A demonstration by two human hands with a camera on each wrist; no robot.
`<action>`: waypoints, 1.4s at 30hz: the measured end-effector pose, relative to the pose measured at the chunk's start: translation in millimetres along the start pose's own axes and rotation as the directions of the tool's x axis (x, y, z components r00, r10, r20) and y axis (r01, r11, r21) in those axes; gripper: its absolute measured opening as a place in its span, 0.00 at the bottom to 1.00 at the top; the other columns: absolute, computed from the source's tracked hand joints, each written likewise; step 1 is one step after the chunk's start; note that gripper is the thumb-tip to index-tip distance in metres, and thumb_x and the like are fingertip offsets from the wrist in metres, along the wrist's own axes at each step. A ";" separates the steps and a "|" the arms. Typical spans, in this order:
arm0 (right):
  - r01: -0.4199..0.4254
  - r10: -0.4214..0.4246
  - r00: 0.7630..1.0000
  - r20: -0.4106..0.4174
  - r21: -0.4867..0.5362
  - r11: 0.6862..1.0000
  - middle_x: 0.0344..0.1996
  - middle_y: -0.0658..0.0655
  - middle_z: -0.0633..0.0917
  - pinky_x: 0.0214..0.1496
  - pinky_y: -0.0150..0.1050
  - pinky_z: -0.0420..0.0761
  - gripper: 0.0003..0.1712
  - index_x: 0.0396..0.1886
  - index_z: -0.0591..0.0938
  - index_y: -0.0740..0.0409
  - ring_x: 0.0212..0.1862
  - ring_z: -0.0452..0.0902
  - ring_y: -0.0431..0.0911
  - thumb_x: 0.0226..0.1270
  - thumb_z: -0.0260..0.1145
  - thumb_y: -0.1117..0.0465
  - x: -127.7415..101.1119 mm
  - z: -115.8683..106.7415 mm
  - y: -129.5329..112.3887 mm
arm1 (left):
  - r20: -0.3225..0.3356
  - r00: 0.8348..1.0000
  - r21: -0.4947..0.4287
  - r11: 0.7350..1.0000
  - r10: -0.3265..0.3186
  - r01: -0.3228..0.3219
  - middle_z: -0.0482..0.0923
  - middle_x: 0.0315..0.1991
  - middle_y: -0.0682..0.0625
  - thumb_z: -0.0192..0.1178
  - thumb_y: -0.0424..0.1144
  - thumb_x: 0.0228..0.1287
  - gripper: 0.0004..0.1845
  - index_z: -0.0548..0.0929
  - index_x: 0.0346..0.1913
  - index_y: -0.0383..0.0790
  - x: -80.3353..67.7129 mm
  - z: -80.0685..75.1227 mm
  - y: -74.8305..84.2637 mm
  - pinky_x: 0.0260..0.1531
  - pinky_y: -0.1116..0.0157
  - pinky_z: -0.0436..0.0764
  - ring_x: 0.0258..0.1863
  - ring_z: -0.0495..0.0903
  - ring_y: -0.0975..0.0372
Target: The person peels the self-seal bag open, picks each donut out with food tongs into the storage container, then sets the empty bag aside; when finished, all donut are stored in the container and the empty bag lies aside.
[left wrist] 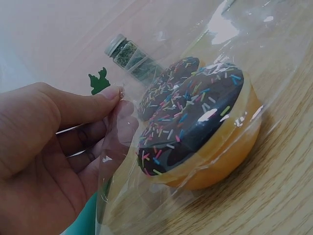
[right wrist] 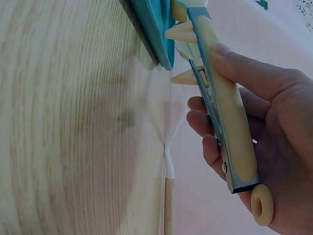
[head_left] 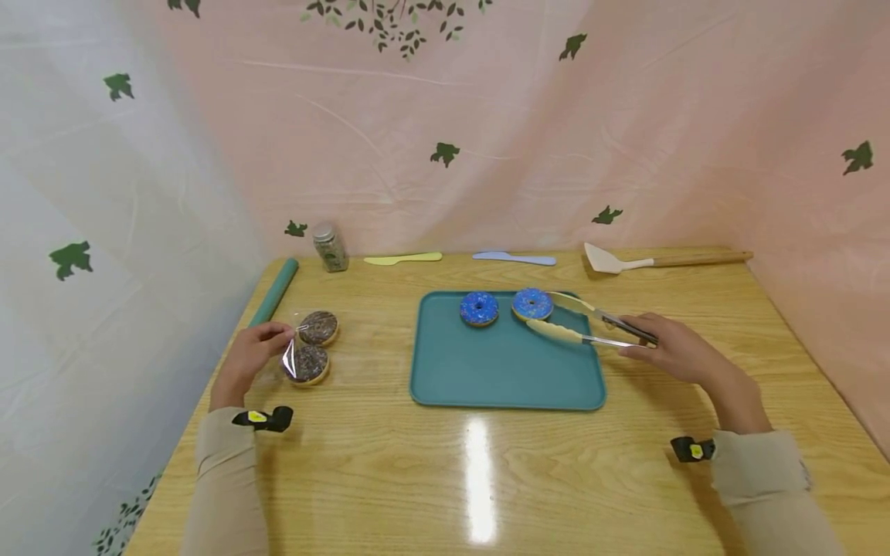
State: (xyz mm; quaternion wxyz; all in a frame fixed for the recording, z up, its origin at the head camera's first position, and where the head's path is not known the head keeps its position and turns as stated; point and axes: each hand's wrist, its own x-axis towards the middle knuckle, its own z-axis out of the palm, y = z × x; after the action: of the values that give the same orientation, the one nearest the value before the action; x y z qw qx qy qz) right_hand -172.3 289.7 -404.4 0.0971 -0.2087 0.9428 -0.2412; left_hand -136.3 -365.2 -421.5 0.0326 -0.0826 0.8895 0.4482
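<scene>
My left hand pinches the edge of a clear plastic bag between thumb and fingertips. Inside lie two chocolate-iced doughnuts, the rear one and the nearer one, with coloured sprinkles visible in the left wrist view. On the right, my right hand grips a pair of tongs with cream tips and handle. The tongs' tips are spread on either side of a blue-iced doughnut at the back of a teal tray. Another blue doughnut sits to its left on the tray.
Along the table's back edge stand a jar of dried herbs, a yellow-green knife, a blue knife and a wooden-handled spatula. A teal roll lies at the left edge. Curtains hang close behind.
</scene>
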 end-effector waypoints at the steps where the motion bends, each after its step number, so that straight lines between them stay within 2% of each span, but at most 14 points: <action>1: 0.002 -0.002 1.000 0.005 -0.002 1.000 0.46 0.63 0.78 0.34 0.40 0.68 0.39 0.67 0.67 0.67 0.35 0.69 0.47 0.66 0.64 0.47 0.8 0.3 -0.6 | -0.001 1.000 0.005 1.000 -0.002 0.002 0.77 0.48 0.40 0.51 0.47 0.73 0.23 0.75 0.56 0.27 0.1 0.1 0.0 0.41 0.74 0.78 0.37 0.75 0.76; 7: -0.019 0.019 0.999 0.031 -0.008 1.000 0.44 0.63 0.78 0.34 0.40 0.67 0.40 0.68 0.67 0.66 0.35 0.68 0.47 0.65 0.64 0.46 3.8 2.2 -1.9 | -0.002 1.000 0.012 1.000 -0.010 0.010 0.78 0.47 0.41 0.51 0.48 0.73 0.23 0.75 0.56 0.29 0.9 1.6 -0.6 0.41 0.74 0.78 0.38 0.75 0.75; 14: -0.021 0.021 1.000 0.023 -0.016 1.000 0.50 0.67 0.77 0.36 0.42 0.70 0.41 0.68 0.66 0.67 0.37 0.70 0.49 0.65 0.64 0.45 2.5 1.9 -0.5 | -0.007 1.000 0.020 1.000 -0.009 0.009 0.77 0.48 0.38 0.51 0.48 0.73 0.23 0.76 0.56 0.29 2.1 1.5 1.7 0.40 0.75 0.78 0.39 0.75 0.72; 18: -0.014 0.014 1.000 0.011 -0.011 1.000 0.49 0.66 0.77 0.36 0.41 0.70 0.40 0.68 0.66 0.67 0.37 0.70 0.48 0.65 0.64 0.46 0.5 -1.3 -2.1 | 0.000 1.000 0.020 1.000 -0.005 0.005 0.77 0.48 0.38 0.51 0.48 0.73 0.24 0.76 0.56 0.28 2.0 0.7 2.8 0.40 0.75 0.77 0.38 0.75 0.73; 21: 0.015 -0.015 1.000 -0.012 0.000 1.000 0.44 0.63 0.78 0.34 0.40 0.69 0.39 0.68 0.67 0.67 0.36 0.70 0.47 0.66 0.64 0.47 1.2 -3.6 -7.1 | 0.001 1.000 0.015 1.000 -0.007 0.007 0.77 0.49 0.38 0.51 0.48 0.73 0.24 0.75 0.56 0.28 1.6 0.5 3.2 0.41 0.75 0.78 0.38 0.74 0.74; 25: 0.057 -0.056 0.998 -0.030 0.017 0.998 0.41 0.61 0.78 0.31 0.37 0.69 0.38 0.68 0.67 0.66 0.34 0.69 0.46 0.66 0.64 0.49 6.4 -3.8 -19.0 | 0.001 1.000 0.005 1.000 -0.009 0.009 0.77 0.48 0.39 0.51 0.47 0.73 0.23 0.75 0.56 0.28 1.1 0.3 3.3 0.42 0.73 0.79 0.37 0.75 0.75; 33: 0.124 -0.125 0.992 0.012 0.048 0.991 0.55 0.65 0.75 0.39 0.41 0.74 0.37 0.69 0.66 0.63 0.40 0.73 0.47 0.67 0.63 0.48 26.7 6.6 -50.8 | -0.001 1.000 -0.010 1.000 -0.011 0.011 0.78 0.41 0.50 0.52 0.45 0.73 0.22 0.75 0.55 0.27 -0.4 -0.2 3.9 0.41 0.73 0.79 0.37 0.75 0.75; 38: 0.193 -0.196 0.980 0.042 0.054 0.980 0.59 0.64 0.74 0.42 0.43 0.75 0.36 0.69 0.67 0.59 0.43 0.75 0.48 0.67 0.63 0.48 42.4 18.4 -71.5 | 0.001 1.000 -0.017 1.000 -0.013 0.013 0.78 0.44 0.45 0.52 0.45 0.73 0.22 0.75 0.56 0.27 -0.6 -0.1 4.1 0.42 0.73 0.79 0.38 0.76 0.74; 42: 0.244 -0.247 0.967 0.063 0.041 0.969 0.63 0.64 0.73 0.51 0.50 0.77 0.36 0.70 0.67 0.57 0.55 0.75 0.56 0.67 0.63 0.47 54.9 28.3 -89.2 | 0.002 1.000 -0.012 1.000 -0.020 0.020 0.77 0.47 0.41 0.51 0.46 0.73 0.23 0.75 0.56 0.28 -0.5 -0.2 4.0 0.43 0.73 0.79 0.39 0.76 0.73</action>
State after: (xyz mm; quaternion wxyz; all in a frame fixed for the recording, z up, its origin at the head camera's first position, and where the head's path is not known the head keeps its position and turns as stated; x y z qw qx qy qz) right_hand -182.4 182.7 -389.3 0.1016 -0.3302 0.9018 -0.2595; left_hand -136.6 -363.0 -418.2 0.0373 -0.0913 0.8858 0.4534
